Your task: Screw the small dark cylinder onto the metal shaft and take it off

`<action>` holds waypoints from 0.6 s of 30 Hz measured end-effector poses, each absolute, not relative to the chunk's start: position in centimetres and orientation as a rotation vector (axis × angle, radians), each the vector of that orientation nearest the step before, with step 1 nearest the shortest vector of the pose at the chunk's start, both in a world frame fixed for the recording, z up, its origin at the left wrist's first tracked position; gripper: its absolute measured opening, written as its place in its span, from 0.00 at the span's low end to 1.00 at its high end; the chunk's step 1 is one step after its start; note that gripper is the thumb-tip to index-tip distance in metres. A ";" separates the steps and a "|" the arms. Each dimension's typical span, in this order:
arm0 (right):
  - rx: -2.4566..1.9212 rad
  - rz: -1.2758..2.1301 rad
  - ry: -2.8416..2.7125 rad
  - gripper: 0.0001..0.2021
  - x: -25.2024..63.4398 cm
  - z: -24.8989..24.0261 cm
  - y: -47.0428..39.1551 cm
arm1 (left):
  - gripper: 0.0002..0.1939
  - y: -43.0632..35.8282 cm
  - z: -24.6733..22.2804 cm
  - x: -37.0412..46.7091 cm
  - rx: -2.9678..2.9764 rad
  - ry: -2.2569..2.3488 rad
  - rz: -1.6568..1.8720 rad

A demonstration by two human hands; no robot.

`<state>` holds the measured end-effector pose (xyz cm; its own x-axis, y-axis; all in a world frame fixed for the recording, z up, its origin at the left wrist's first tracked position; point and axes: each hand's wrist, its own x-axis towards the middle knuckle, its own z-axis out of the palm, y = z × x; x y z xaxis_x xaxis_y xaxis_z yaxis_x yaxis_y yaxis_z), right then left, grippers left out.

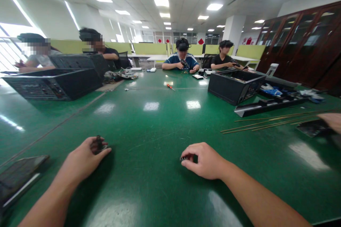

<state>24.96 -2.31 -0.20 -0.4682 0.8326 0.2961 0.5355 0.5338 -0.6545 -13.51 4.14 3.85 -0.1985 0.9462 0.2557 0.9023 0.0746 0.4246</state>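
Observation:
My left hand (84, 158) is closed around a small dark part (99, 143) with a lighter piece by the thumb; its kind is hard to make out. Across from it, my right hand (206, 161) pinches a small black part with metal pins (183, 159) between thumb and fingers, close to the green tabletop (149, 184). The two hands are well apart. At the lower left, a flat dark panel (21, 175) lies near my left forearm.
Two black computer cases (53, 84) (231, 87) stand left and right. An orange screwdriver (170, 87) lies mid-table. Thin brass-coloured rods (255, 124) lie at the right beside a metal rail (261, 106). Another person's hand (330, 122) reaches in at the right edge. Several people sit around the table.

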 end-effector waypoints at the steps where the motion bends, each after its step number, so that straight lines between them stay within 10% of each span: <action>1: -1.103 0.649 -2.178 0.08 24.9 -0.2 -2.3 | 0.21 4.2 3.7 -14.0 1.881 2.253 0.728; 9: -1.113 0.664 -2.190 0.08 25.0 -0.6 -2.2 | 0.40 3.8 4.8 -15.3 1.614 2.365 0.707; 15: -1.103 0.911 -2.029 0.09 24.5 -0.5 -2.2 | 0.20 1.0 5.5 -9.4 2.047 2.283 1.623; 18: -0.997 1.410 -1.786 0.15 23.8 -1.2 -2.2 | 0.16 -0.4 4.0 -4.5 2.443 1.423 1.390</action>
<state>23.82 -2.19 -1.20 -0.5031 0.8637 0.0313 0.1702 0.1345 -0.9762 -4.52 -0.38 4.00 0.2028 0.6964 0.6884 0.7042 -0.5922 0.3916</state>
